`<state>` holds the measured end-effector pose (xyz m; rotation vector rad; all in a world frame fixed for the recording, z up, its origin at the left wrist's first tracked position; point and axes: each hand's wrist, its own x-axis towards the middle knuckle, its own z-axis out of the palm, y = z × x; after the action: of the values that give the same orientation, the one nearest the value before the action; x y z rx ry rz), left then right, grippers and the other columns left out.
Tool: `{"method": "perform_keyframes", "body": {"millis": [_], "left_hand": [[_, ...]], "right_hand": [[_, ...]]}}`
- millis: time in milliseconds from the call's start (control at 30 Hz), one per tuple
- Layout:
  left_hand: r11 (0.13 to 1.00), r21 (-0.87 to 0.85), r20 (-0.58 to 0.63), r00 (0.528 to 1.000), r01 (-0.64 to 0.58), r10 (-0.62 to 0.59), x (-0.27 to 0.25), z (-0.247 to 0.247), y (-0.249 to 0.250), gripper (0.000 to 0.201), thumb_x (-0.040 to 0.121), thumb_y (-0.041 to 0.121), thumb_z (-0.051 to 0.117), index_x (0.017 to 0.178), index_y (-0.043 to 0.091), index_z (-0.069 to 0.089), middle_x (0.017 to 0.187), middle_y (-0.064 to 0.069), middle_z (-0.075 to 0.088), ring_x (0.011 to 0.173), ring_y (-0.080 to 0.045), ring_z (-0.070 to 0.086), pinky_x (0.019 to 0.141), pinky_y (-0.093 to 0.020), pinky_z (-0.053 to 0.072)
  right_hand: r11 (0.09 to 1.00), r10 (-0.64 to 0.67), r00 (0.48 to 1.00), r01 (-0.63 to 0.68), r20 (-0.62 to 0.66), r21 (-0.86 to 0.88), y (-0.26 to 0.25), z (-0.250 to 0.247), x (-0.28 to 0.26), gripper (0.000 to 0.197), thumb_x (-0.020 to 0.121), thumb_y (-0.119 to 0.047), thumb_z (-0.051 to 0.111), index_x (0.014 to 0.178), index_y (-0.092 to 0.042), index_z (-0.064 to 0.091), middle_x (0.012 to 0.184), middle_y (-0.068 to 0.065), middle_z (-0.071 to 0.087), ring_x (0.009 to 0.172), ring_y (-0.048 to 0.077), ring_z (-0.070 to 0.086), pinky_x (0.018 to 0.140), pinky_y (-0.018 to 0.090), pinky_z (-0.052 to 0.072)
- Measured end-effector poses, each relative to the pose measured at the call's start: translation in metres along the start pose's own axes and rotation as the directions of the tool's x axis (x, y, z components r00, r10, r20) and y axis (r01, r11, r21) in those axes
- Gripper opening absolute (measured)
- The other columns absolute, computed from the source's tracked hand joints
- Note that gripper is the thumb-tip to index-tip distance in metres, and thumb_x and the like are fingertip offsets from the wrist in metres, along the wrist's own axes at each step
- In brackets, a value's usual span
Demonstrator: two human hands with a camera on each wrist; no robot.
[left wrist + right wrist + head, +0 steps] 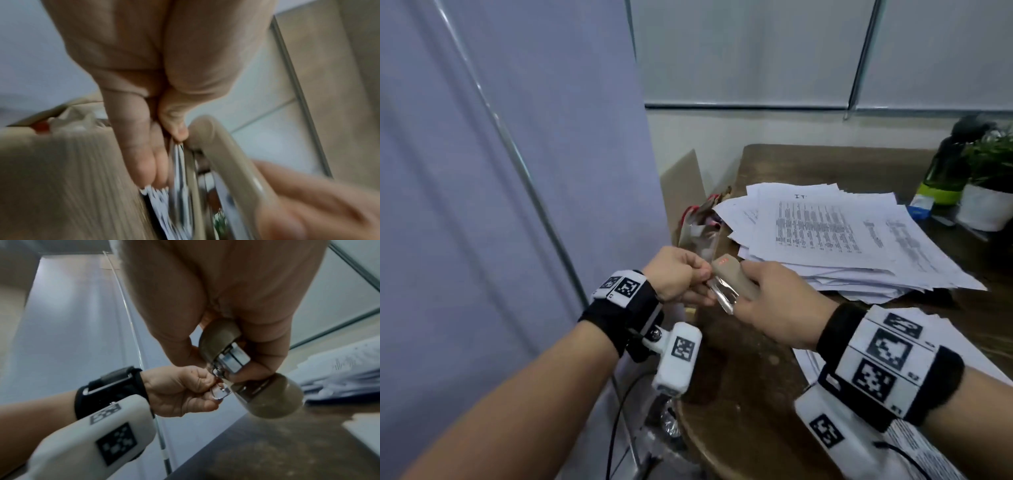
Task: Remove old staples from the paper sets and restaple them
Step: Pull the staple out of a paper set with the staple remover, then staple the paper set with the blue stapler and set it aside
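My right hand (748, 291) grips a beige stapler (731, 275) held in the air off the table's left edge. In the right wrist view the stapler (271, 400) is swung open, and its shiny metal magazine (233, 361) shows between the two beige halves. My left hand (703, 279) pinches a thin shiny metal piece (221, 390) at the stapler's front end. What exactly that piece is I cannot tell, and the left wrist view is blurred. A large loose pile of printed paper sets (842, 240) lies on the dark wooden table (750, 394).
More printed sheets (969, 346) lie under my right wrist. A potted plant (988, 198) and a green bottle (945, 174) stand at the table's far right. A cardboard box holding crumpled wrappers (697, 222) sits left of the table. A grey partition (500, 171) fills the left.
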<state>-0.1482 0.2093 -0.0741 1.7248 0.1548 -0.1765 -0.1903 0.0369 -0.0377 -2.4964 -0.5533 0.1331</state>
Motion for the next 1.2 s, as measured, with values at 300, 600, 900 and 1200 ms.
{"method": "perform_keyframes", "body": {"millis": [300, 600, 900, 1200], "left_hand": [[0.771, 0.6, -0.126, 0.977, 0.213, -0.171, 0.044, -0.045, -0.088, 0.006, 0.09, 0.008, 0.063, 0.086, 0.004, 0.062, 0.073, -0.011, 0.071, 0.059, -0.026, 0.066, 0.065, -0.04, 0.061], [0.686, 0.727, -0.112, 0.98, -0.032, 0.164, 0.038, -0.01, -0.013, 0.024, 0.097, 0.014, 0.056, 0.079, 0.006, 0.071, 0.083, -0.009, 0.068, 0.086, -0.028, 0.067, 0.074, -0.033, 0.051], [0.309, 0.896, 0.386, 0.905, -0.32, -0.181, 0.015, 0.107, 0.041, 0.044, 0.085, 0.061, 0.062, 0.09, 0.018, 0.053, 0.092, -0.004, 0.051, 0.08, -0.019, 0.048, 0.065, -0.028, 0.036], [0.285, 0.892, 0.371, 0.928, -0.35, -0.019, 0.012, 0.163, 0.05, 0.033, 0.075, 0.029, 0.078, 0.104, 0.022, 0.062, 0.103, 0.007, 0.058, 0.093, -0.011, 0.057, 0.075, -0.02, 0.047]], "right_hand": [[0.99, 0.087, 0.992, -0.096, 0.092, 0.105, 0.024, -0.013, -0.013, 0.013, 0.079, -0.01, 0.06, 0.088, -0.013, 0.068, 0.069, 0.011, 0.066, 0.053, 0.011, 0.056, 0.051, 0.025, 0.044], [0.944, 0.329, 0.92, -0.32, -0.213, 0.078, 0.1, -0.071, -0.071, 0.019, 0.085, -0.033, 0.066, 0.094, -0.049, 0.071, 0.073, -0.019, 0.071, 0.074, 0.011, 0.069, 0.059, 0.032, 0.053], [0.709, 0.676, 0.671, -0.705, -0.304, 0.022, 0.25, -0.127, -0.136, 0.059, 0.079, -0.063, 0.052, 0.068, -0.009, 0.072, 0.052, 0.007, 0.067, 0.049, 0.022, 0.065, 0.057, 0.036, 0.053], [0.626, 0.688, 0.528, -0.779, -0.498, 0.04, 0.314, -0.191, -0.06, 0.044, 0.091, -0.033, 0.057, 0.128, -0.009, 0.056, 0.133, 0.018, 0.052, 0.117, 0.036, 0.05, 0.097, 0.038, 0.045]]}}
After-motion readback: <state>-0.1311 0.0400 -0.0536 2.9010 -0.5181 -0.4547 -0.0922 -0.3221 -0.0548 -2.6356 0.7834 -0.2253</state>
